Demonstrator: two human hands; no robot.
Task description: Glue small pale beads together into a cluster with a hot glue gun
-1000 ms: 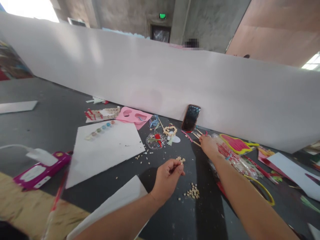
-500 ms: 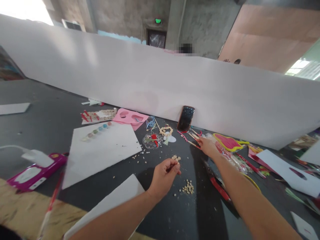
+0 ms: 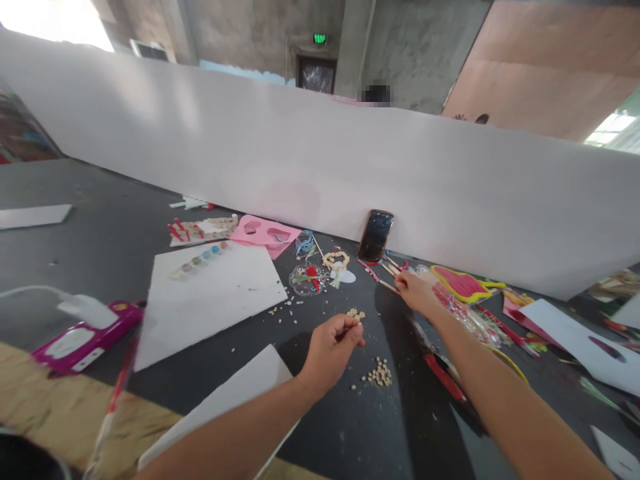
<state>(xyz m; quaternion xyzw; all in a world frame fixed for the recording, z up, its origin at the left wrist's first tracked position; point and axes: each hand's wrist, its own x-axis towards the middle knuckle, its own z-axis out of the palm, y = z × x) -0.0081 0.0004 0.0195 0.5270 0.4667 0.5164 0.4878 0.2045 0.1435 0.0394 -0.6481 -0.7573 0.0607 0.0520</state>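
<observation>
My left hand [image 3: 333, 347] is closed in a pinch over the dark table [image 3: 100, 240], its fingertips holding something small that I cannot make out, just below a small cluster of pale beads [image 3: 355, 313]. A larger pile of pale beads [image 3: 380, 373] lies to its right. My right hand [image 3: 415, 290] reaches further out, fingers curled at several thin wooden sticks [image 3: 389, 270] near a clear packet of craft pieces [image 3: 465, 313]. Whether it grips a stick is hidden.
A phone [image 3: 375, 235] leans on the long white partition [image 3: 300, 160]. A white sheet [image 3: 210, 293] with coloured beads, pink cut paper [image 3: 265, 235], a bead ring [image 3: 336, 259], a pink case [image 3: 83, 337], a second white sheet [image 3: 230, 407] and coloured paper shapes [image 3: 463, 283] lie around.
Both hands stay almost where they were; only the view has shifted slightly. My right hand has edged a little towards the sticks.
</observation>
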